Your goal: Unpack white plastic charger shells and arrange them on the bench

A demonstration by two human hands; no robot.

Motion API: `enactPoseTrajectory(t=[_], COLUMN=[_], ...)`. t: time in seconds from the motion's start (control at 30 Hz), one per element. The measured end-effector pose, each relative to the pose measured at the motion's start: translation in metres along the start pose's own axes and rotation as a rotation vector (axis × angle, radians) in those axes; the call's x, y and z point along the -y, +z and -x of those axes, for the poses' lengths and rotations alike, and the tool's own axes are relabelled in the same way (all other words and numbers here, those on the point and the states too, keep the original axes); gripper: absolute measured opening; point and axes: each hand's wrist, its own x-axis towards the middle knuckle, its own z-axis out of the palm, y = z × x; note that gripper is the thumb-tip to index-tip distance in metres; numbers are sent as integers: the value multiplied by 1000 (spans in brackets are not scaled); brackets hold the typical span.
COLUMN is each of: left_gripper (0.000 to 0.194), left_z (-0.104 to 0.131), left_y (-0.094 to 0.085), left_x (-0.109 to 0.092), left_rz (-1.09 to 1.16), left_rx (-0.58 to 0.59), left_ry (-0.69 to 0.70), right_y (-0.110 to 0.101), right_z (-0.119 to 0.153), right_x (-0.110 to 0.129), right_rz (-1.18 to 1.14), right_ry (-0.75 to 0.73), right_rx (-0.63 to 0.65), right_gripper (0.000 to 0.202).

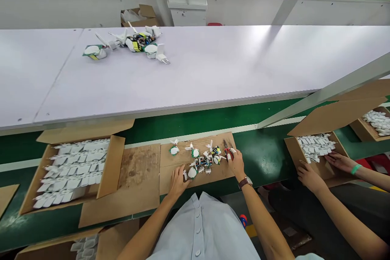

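My left hand (177, 182) rests at the near left edge of a cardboard sheet (170, 167), with thumb and index finger closed about a small white part (185, 175). On the sheet's right side my right hand (237, 165) has its fingers closed on the red handles of a pair of pliers (226, 151), whose jaws point away from me. A second slim metal tool (230, 143) lies beside the pliers. Between my hands is a cluster of circuit boards (202, 163) with white plug pieces. Farther out lie a green board with a white disc (174, 150) and a similar board (195, 152).
An open carton (112, 166) of white plug housings stands on the left of the green bench (262, 158). A white shelf (213, 69) above carries more boards (140, 42). On the right, a co-worker's hands (313, 178) reach to another carton (294, 152), near a slanted post (289, 107).
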Motion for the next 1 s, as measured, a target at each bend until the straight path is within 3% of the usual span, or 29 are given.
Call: enactPoseTrajectory(t=[0.1,0.2,0.37,0.6,0.73,0.87,1.0], left_gripper=[52,36,34,32,33,43,49], left_z=[6,-6,-43,-85,-101,-103,-86], left_y=[5,-1,-24,-49,-58,-60,-54], left_x=[7,8,4,-32,-44,-34,-5], left_rz=[-32,-17,1,90,150,169,144], left_rx=[20,-1,-62,-44,-66,-145,-197], left_ry=[21,9,6,205,232,120,-32], right_y=[3,10,15,21,21,5,-17], right_z=[-7,-13,-20,-21,-26,-40,-55], right_x=[-8,-11,-13,-11,-17,-34,-54], right_rz=[131,221,321,426,454,456,439], right_ry=[38,56,104,161,216,272,288], right_rx=[27,51,69,39,6,-73,-133], right_gripper=[50,59,61,38,34,35,34])
